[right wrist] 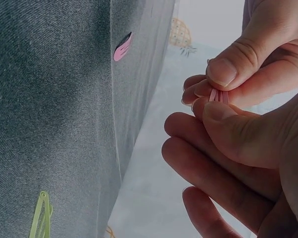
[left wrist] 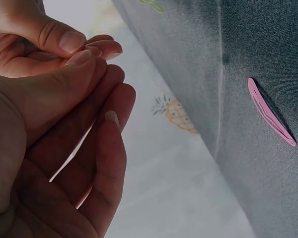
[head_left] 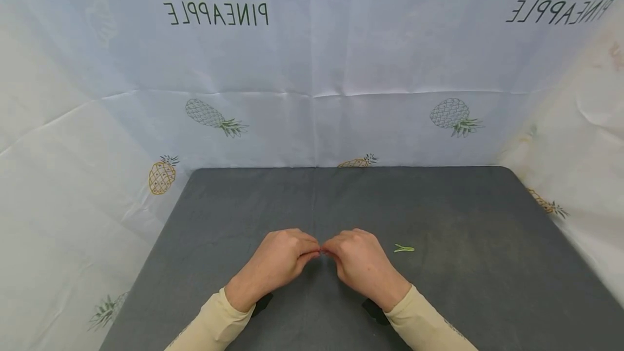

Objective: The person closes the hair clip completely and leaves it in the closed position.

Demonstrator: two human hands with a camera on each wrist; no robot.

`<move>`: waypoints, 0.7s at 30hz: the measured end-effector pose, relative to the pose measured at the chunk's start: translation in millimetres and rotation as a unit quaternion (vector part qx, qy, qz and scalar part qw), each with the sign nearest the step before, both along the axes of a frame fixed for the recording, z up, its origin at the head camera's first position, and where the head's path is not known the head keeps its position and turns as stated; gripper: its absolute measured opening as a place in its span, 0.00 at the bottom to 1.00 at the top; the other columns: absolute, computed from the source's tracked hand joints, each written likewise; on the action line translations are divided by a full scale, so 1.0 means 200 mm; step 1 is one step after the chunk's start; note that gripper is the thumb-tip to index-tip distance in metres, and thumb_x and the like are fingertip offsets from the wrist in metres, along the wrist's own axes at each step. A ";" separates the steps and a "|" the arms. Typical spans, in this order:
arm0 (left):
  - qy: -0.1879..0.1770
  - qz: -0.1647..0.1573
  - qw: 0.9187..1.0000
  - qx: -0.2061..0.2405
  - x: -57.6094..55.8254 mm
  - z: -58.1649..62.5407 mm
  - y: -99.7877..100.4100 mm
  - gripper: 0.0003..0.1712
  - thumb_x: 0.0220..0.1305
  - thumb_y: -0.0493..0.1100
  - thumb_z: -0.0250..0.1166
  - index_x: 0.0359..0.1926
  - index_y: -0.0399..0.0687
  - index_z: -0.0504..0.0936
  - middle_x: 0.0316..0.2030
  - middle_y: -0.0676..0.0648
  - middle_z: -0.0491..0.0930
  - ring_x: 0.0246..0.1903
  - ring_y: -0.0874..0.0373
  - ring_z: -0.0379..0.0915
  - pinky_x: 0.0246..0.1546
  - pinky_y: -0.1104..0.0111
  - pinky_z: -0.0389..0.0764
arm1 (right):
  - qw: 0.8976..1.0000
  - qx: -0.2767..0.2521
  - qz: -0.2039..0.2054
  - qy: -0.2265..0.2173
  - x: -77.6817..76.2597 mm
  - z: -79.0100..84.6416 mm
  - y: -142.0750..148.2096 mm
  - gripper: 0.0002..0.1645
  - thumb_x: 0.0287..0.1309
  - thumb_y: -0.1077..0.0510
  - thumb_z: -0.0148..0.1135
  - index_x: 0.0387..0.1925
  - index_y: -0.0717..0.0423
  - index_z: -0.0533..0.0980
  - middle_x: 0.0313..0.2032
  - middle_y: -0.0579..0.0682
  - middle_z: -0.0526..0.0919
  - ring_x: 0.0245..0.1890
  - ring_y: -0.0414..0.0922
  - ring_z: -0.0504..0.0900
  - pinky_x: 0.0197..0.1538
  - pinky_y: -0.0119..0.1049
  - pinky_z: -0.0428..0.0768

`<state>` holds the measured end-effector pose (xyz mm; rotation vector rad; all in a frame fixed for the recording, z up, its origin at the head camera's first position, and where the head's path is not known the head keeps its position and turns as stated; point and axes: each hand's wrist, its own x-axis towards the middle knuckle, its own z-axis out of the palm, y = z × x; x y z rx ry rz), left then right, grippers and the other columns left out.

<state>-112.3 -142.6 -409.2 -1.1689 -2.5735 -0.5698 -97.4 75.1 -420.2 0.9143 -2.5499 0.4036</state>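
Note:
Both hands meet fingertip to fingertip over the middle of the table in the head view. Thumb and fingers of the left hand (head_left: 279, 260) pinch one end of a small pink hair clip (right wrist: 219, 96), while the right hand (head_left: 364, 262) pinches its other end. Only a short stretch of narrow pink strips shows between the thumbs in the right wrist view; the rest is hidden by fingers. A second pink hair clip (left wrist: 271, 113) lies flat on the dark cloth. To the right of the right hand lies a light green hair clip (head_left: 404, 248), its parts spread in a V.
A dark grey cloth covers the table (head_left: 234, 205), with a crease line running down its middle. White curtains (head_left: 292, 58) printed with pineapples hang behind it and along both sides.

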 end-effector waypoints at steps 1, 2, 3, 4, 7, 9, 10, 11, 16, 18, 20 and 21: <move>0.000 -0.001 1.000 0.000 0.00 0.00 0.00 0.03 0.66 0.42 0.78 0.40 0.53 0.95 0.37 0.59 0.92 0.37 0.64 0.87 0.40 0.69 0.88 | 1.000 -0.001 0.000 -0.001 0.00 0.00 0.00 0.10 0.56 0.63 0.81 0.34 0.42 0.91 0.29 0.37 0.90 0.31 0.38 0.87 0.40 0.37 0.84; -0.001 -0.002 1.000 0.001 0.00 0.00 0.00 0.03 0.66 0.42 0.78 0.40 0.53 0.95 0.37 0.59 0.92 0.37 0.64 0.87 0.40 0.69 0.88 | 1.000 -0.001 0.000 -0.002 0.00 0.00 0.00 0.10 0.56 0.62 0.81 0.34 0.42 0.91 0.29 0.37 0.90 0.31 0.38 0.87 0.40 0.37 0.84; -0.001 -0.003 1.000 0.002 0.00 0.00 0.00 0.03 0.66 0.42 0.78 0.40 0.53 0.95 0.37 0.59 0.92 0.38 0.64 0.87 0.40 0.69 0.88 | 1.000 -0.001 0.000 -0.003 0.00 0.00 0.00 0.10 0.56 0.62 0.81 0.34 0.42 0.91 0.29 0.37 0.90 0.31 0.38 0.87 0.40 0.37 0.84; -0.001 -0.003 1.000 0.002 0.00 0.00 0.00 0.03 0.66 0.42 0.78 0.41 0.53 0.95 0.38 0.58 0.92 0.38 0.64 0.87 0.40 0.69 0.88 | 1.000 -0.001 0.000 -0.003 0.00 0.00 0.00 0.10 0.56 0.62 0.81 0.34 0.42 0.91 0.29 0.37 0.90 0.31 0.37 0.87 0.40 0.37 0.85; -0.003 -0.005 1.000 0.002 0.00 0.00 0.00 0.04 0.66 0.42 0.78 0.41 0.53 0.95 0.38 0.58 0.92 0.38 0.64 0.88 0.40 0.69 0.88 | 1.000 -0.002 0.001 -0.003 0.01 0.00 0.00 0.09 0.56 0.61 0.81 0.34 0.42 0.91 0.29 0.37 0.90 0.30 0.37 0.86 0.39 0.37 0.85; -0.005 -0.008 1.000 0.001 0.00 0.00 0.00 0.04 0.66 0.42 0.78 0.41 0.53 0.95 0.38 0.58 0.92 0.38 0.64 0.88 0.40 0.69 0.88 | 1.000 -0.001 0.002 -0.001 0.01 0.00 0.00 0.09 0.56 0.61 0.81 0.34 0.43 0.91 0.28 0.37 0.90 0.30 0.37 0.86 0.39 0.37 0.85; -0.006 -0.010 1.000 0.001 0.01 0.00 0.00 0.04 0.66 0.42 0.78 0.41 0.53 0.95 0.38 0.58 0.92 0.38 0.64 0.88 0.40 0.69 0.88 | 1.000 -0.001 0.003 0.002 0.01 0.00 0.00 0.09 0.56 0.62 0.81 0.34 0.43 0.91 0.28 0.37 0.89 0.30 0.37 0.86 0.39 0.37 0.84; -0.006 -0.011 1.000 0.000 0.01 0.00 0.00 0.04 0.66 0.42 0.78 0.41 0.53 0.95 0.38 0.58 0.92 0.38 0.64 0.88 0.40 0.68 0.88 | 1.000 -0.001 0.005 0.004 0.02 0.00 0.00 0.09 0.56 0.62 0.81 0.33 0.43 0.91 0.28 0.37 0.89 0.29 0.37 0.86 0.38 0.37 0.84; 0.000 -0.020 1.000 0.002 0.01 0.00 0.01 0.03 0.66 0.41 0.78 0.40 0.53 0.95 0.39 0.58 0.92 0.38 0.64 0.88 0.40 0.69 0.88 | 1.000 0.000 0.008 0.009 0.02 0.00 0.01 0.10 0.54 0.62 0.82 0.33 0.43 0.91 0.27 0.37 0.89 0.28 0.37 0.85 0.37 0.35 0.83; 0.002 -0.022 1.000 0.004 0.01 0.00 0.01 0.03 0.66 0.41 0.78 0.40 0.53 0.95 0.38 0.58 0.92 0.38 0.64 0.88 0.39 0.70 0.88 | 1.000 0.000 0.009 0.007 0.02 0.00 0.01 0.09 0.54 0.62 0.82 0.34 0.43 0.91 0.28 0.38 0.89 0.28 0.37 0.85 0.37 0.34 0.83; 0.003 -0.024 1.000 0.004 0.01 0.00 0.01 0.03 0.66 0.41 0.78 0.39 0.53 0.95 0.38 0.59 0.92 0.37 0.65 0.87 0.39 0.70 0.87 | 1.000 0.001 0.011 0.006 0.02 0.00 0.02 0.09 0.55 0.62 0.82 0.35 0.44 0.92 0.28 0.38 0.90 0.28 0.37 0.85 0.37 0.34 0.83; 0.004 -0.025 1.000 0.004 0.01 0.00 0.01 0.03 0.66 0.41 0.78 0.39 0.53 0.95 0.38 0.59 0.92 0.37 0.65 0.87 0.38 0.71 0.87 | 1.000 0.001 0.013 0.005 0.02 0.01 0.02 0.09 0.55 0.62 0.82 0.35 0.44 0.92 0.28 0.38 0.90 0.28 0.37 0.85 0.37 0.33 0.82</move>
